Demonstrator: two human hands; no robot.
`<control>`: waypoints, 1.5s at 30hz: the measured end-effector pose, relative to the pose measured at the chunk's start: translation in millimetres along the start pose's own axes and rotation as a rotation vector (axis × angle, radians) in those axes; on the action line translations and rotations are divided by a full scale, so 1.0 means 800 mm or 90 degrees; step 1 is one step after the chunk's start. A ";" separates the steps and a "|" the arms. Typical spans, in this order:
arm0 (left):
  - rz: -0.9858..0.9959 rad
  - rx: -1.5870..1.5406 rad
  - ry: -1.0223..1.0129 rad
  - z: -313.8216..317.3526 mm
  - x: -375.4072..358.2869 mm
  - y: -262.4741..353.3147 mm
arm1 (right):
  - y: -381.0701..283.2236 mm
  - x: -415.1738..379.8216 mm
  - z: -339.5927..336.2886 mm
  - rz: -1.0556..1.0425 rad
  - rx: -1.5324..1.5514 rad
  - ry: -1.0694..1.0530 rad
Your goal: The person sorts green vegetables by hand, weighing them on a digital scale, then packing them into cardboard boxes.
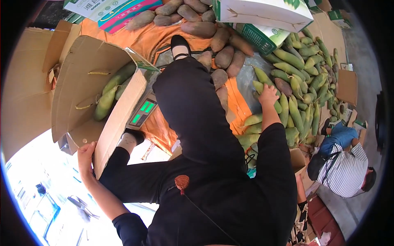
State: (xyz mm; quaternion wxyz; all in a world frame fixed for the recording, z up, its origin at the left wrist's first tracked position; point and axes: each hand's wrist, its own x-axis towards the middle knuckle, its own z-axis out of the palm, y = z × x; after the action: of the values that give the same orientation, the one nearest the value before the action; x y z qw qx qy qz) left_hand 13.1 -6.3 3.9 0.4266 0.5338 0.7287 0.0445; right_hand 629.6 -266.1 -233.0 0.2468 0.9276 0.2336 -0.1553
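My left hand (85, 158) is at the lower edge of an open cardboard box (121, 119), fingers curled and pressed to its flap. Inside the box lie a few green radishes (107, 100). The box stands on a scale whose green display (144, 107) is lit; its digits are too blurred to read. On the right, my right hand (269, 95) reaches into a heap of green radishes (305, 82). Its fingers curl over one pale green radish (258, 86) at the near edge of the heap, partly hidden by the hand.
Brown-skinned, oblong roots (225, 56) lie on an orange sheet (164, 35) around my foot. Green-and-white cartons (262, 14) stand beyond, with a pink carton (127, 14) at upper left. At right, a person in a striped shirt (342, 172) bends near small boxes.
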 end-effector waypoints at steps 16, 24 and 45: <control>-0.009 -0.025 -0.022 -0.003 0.001 -0.001 | -0.027 0.003 -0.006 -0.248 0.438 0.068; 0.019 -0.035 -0.009 -0.002 -0.005 -0.004 | -0.141 -0.093 -0.272 -0.593 0.853 0.082; 0.063 -0.068 -0.023 -0.005 -0.007 -0.008 | -0.402 -0.354 -0.417 -1.077 0.103 0.259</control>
State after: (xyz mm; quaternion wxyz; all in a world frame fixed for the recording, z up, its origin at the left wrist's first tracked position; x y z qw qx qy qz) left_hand 6.5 -12.2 6.5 0.4651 0.5462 0.6902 0.0945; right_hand 284.9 57.3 34.2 -0.0641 0.4673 0.8715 -0.1339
